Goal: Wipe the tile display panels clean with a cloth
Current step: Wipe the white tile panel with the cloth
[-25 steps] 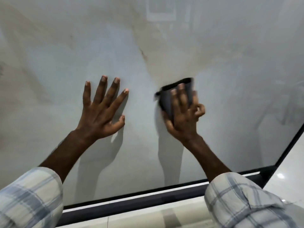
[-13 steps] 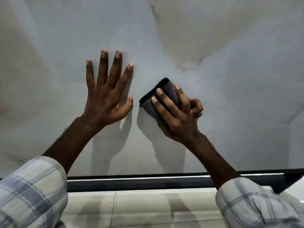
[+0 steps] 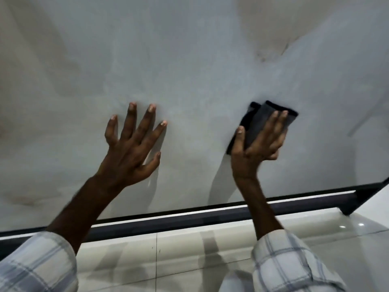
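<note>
A large pale grey marbled tile display panel point(image 3: 189, 66) fills most of the view. My left hand point(image 3: 132, 150) lies flat on it at the centre left, fingers spread and straight. To the right, my right hand point(image 3: 252, 152) presses a folded dark grey cloth point(image 3: 260, 123) against the panel. Its thumb runs along the cloth's left edge, two fingers lie over the top, and the outer fingers curl at the right side. The cloth's upper end sticks out above the fingertips.
A black frame rail point(image 3: 189, 220) runs along the panel's lower edge and bends up at the right corner point(image 3: 357, 201). Below it lies a glossy light tiled floor point(image 3: 189, 256) with grout lines. Checked shirt sleeves cover both forearms at the bottom corners.
The right hand has carried the cloth to the right, away from the left hand, and turned more upright. The left hand stays flat on the panel. The view has shifted left and tilted.
</note>
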{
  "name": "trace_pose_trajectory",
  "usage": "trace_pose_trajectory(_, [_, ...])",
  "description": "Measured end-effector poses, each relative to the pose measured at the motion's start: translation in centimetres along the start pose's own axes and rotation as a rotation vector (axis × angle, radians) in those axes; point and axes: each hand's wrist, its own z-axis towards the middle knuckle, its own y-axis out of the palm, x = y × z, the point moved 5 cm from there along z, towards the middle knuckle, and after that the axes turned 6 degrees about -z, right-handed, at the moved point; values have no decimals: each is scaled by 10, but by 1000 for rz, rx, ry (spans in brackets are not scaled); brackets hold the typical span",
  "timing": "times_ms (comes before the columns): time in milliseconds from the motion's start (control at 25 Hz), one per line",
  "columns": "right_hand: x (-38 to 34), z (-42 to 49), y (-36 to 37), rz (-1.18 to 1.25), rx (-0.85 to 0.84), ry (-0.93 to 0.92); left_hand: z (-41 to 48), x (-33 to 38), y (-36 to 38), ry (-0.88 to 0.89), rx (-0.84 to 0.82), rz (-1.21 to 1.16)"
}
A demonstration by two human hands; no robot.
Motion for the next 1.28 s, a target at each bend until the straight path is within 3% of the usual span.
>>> trace_pose_trajectory(40, [-22,-11,7,0,-36,-141,-2,-6,2,6,11,17])
trace_pose_trajectory(120, [-52,-34,18,-61,-139,-753,-6,-16,3,13,45,17])
trace_pose_trajectory(160, [-53,-31,17,-85,-140,-923,-11,-20,3,23,60,7])
trace_pose_trajectory(200, [-48,-19,12,-100,-108,-906,-14,-22,5,35,76,-7])
trace_pose_trajectory(240, [-40,-6,6,-92,-39,-712,-16,-22,8,47,88,-22])
trace_pose_trajectory(320, [-32,-4,1,67,64,-57,-20,-26,13,82,101,-35])
trace_pose_trajectory(360, [-41,-17,6,90,84,116,-20,-28,16,97,113,-38])
trace_pose_trajectory(400, [-58,-33,11,12,102,106,-20,-29,17,103,127,-48])
trace_pose_trajectory(520, [-87,-68,30,-211,-65,-472,-20,-28,19,113,147,-77])
trace_pose_trajectory(600, [-84,-62,25,-272,-76,-586,-22,-29,21,128,151,-98])
trace_pose_trajectory(760, [-60,-72,16,-323,-100,-309,-22,-30,20,141,129,-164])
trace_pose_trajectory(1000, [40,-130,44,-27,-69,775,-21,-30,22,161,181,-117])
trace_pose_trajectory(1160, [67,-188,63,149,-44,1026,-23,-31,26,141,190,-102])
trace_pose_trajectory(1280, [63,-218,79,273,-187,1103,-23,-31,21,141,171,-160])
